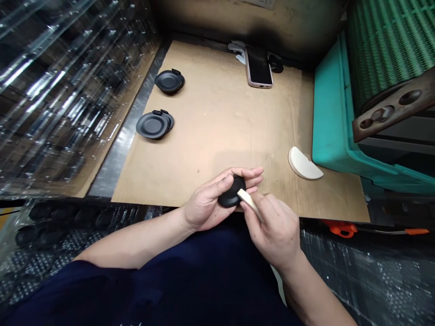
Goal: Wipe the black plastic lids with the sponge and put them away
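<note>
A black rounded piece (pixel 233 192) is cradled in the left hand (pixel 207 201) just above the front edge of a cardboard sheet (pixel 220 122), and a pale flat stick (pixel 247 200), pinched in the right hand (pixel 272 226), is pressed against its rim, so the hands are held close together. A black round lid (pixel 169 81) and a stack of black lids (pixel 152 125) are laid at the sheet's left, a phone (pixel 258 67) is placed at its far edge, and a cream half-disc (pixel 302 164) is seen near a teal bin (pixel 331 104).
</note>
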`<state>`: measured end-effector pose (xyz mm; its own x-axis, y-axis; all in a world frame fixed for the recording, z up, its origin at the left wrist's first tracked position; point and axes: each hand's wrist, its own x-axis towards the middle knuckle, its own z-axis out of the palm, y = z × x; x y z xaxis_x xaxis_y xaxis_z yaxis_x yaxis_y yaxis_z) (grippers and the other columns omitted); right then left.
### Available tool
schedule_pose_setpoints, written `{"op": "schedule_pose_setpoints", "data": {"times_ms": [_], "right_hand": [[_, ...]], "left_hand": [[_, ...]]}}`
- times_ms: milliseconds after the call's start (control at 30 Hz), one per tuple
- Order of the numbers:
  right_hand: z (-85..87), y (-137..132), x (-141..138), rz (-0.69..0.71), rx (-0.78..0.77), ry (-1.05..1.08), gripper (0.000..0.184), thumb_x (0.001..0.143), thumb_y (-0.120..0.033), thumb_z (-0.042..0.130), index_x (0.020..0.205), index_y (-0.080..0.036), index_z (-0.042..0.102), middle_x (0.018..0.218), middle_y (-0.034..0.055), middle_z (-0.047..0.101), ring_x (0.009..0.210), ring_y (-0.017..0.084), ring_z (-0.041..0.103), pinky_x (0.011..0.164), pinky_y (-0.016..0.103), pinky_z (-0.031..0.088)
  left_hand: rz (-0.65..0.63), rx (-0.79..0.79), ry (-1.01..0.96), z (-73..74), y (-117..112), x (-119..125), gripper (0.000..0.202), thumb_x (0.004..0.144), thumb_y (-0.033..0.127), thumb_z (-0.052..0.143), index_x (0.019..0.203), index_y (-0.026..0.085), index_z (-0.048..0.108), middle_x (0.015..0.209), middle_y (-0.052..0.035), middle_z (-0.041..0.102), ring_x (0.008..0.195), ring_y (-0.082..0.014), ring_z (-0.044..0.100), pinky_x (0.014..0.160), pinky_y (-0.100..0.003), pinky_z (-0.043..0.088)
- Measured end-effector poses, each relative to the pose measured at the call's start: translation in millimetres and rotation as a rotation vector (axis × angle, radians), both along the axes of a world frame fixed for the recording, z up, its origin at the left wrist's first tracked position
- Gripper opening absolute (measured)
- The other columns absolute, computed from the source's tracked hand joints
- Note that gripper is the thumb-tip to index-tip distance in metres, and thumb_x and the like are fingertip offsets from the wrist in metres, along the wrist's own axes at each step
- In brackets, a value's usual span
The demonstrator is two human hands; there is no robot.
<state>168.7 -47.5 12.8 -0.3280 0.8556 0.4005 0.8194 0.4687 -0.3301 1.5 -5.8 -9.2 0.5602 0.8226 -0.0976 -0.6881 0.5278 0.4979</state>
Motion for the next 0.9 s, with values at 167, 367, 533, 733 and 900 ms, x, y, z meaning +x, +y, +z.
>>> {"op": "schedule_pose_setpoints", "data": {"times_ms": [167, 367, 533, 733, 900], "right_hand": [[-0.5, 16.9, 8.3, -0.015, 0.121, -0.03, 0.022, 0.098, -0.02, 0.062, 0.116, -0.009, 0.067, 0.079, 0.0052, 0.068, 0.066, 0.016, 0.058, 0.064, 0.031, 0.043], [-3.1, 1.6, 1.4, 0.017, 0.011, 0.05, 0.017, 0.097, -0.018, 0.062, 0.111, -0.01, 0.068, 0.075, 0.0037, 0.063, 0.063, 0.015, 0.055, 0.062, 0.031, 0.042], [-4.6, -7.3, 1.1, 0.083, -0.077, 0.094, 0.012, 0.097, -0.018, 0.061, 0.105, -0.012, 0.068, 0.075, 0.0032, 0.064, 0.066, 0.016, 0.058, 0.064, 0.031, 0.044], [-9.8, -6.1, -3.3, -0.008, -0.052, 0.146, 0.012, 0.097, -0.018, 0.062, 0.105, -0.011, 0.068, 0.076, 0.0037, 0.062, 0.063, 0.015, 0.056, 0.061, 0.03, 0.045], [-8.1, -13.0, -15.6, 0.13, -0.089, 0.184, 0.013, 0.097, -0.017, 0.059, 0.105, -0.01, 0.067, 0.074, 0.0044, 0.063, 0.064, 0.017, 0.057, 0.061, 0.032, 0.045]], "left_hand": [[-0.111, -0.019, 0.007, 0.2, 1.9, -2.1, 0.042, 0.106, 0.029, 0.038, 0.134, 0.012, 0.065, 0.153, -0.0167, 0.054, 0.148, -0.0316, 0.043, 0.122, -0.046, 0.035], [-0.07, -0.029, -0.016, 0.9, 2.5, -2.2, 0.045, 0.107, 0.033, 0.036, 0.135, 0.011, 0.063, 0.152, -0.0186, 0.054, 0.149, -0.0337, 0.041, 0.124, -0.052, 0.031], [-0.023, -0.008, 0.015, 0.8, 3.4, 1.0, 0.043, 0.106, 0.034, 0.037, 0.127, 0.01, 0.066, 0.147, -0.0203, 0.057, 0.147, -0.0346, 0.044, 0.127, -0.053, 0.025], [-0.011, -0.022, 0.023, 0.7, 1.9, 0.4, 0.044, 0.107, 0.036, 0.035, 0.122, 0.011, 0.068, 0.145, -0.0196, 0.059, 0.147, -0.0347, 0.044, 0.126, -0.053, 0.027], [0.02, -0.03, 0.03, 2.9, 3.5, 0.6, 0.042, 0.106, 0.035, 0.036, 0.116, 0.011, 0.069, 0.139, -0.0195, 0.062, 0.144, -0.0341, 0.048, 0.125, -0.053, 0.028]]}}
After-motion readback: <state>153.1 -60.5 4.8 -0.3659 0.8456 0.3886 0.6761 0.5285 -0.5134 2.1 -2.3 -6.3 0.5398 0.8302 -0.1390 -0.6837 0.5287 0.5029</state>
